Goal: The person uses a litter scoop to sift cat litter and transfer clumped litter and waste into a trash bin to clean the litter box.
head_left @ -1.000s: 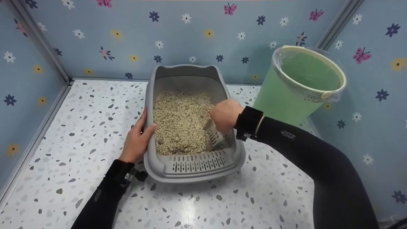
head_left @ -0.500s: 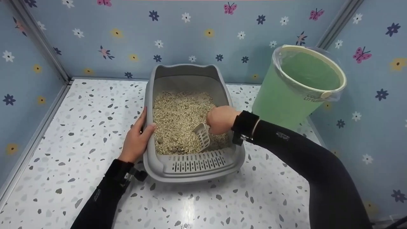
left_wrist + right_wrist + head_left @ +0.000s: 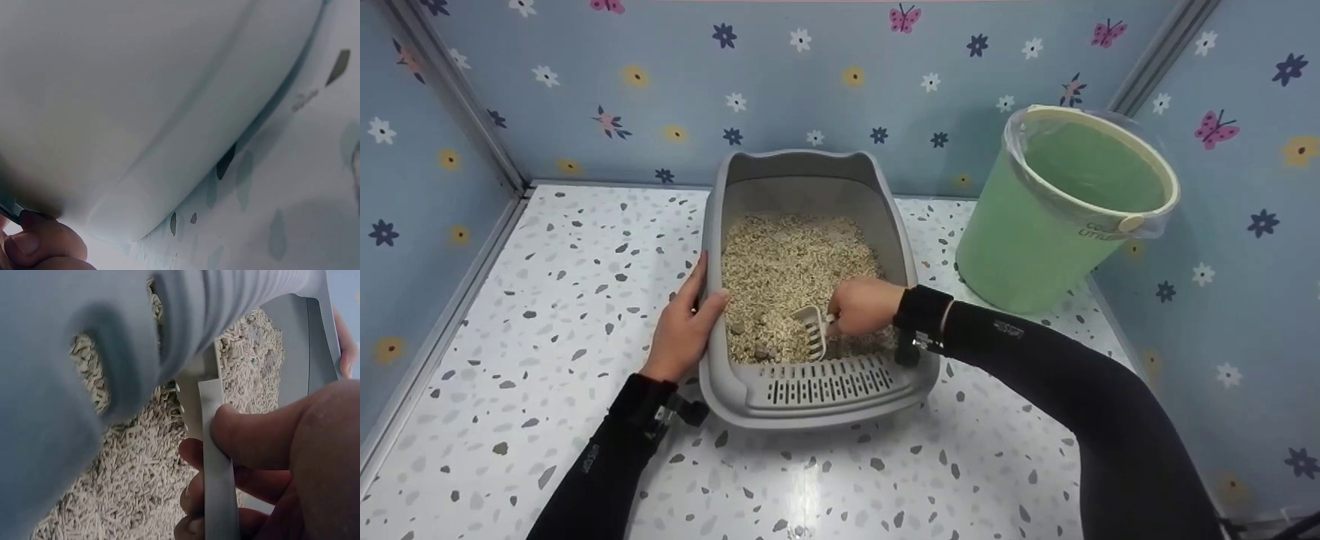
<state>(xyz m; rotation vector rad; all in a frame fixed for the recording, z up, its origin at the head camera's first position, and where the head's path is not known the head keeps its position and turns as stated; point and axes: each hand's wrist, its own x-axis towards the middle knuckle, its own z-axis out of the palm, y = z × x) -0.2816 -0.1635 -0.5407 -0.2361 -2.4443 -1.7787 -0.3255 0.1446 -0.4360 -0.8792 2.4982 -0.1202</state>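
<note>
Green bin (image 3: 1020, 247) with clear plastic liner (image 3: 1015, 142) on speckled white floor (image 3: 577, 315); flower-patterned blue walls (image 3: 780, 82) around.

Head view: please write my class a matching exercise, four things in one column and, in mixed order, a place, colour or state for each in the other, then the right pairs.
Things
1. scoop
2. bucket
3. litter box
4. left grip

Places, colours or states
A. grey, standing on the speckled surface, with pale litter inside
B. at the box's left side, with the thumb over the rim
C. held in the right grip
D. green, with a clear bag over its rim

Right pairs
1-C
2-D
3-A
4-B
</note>
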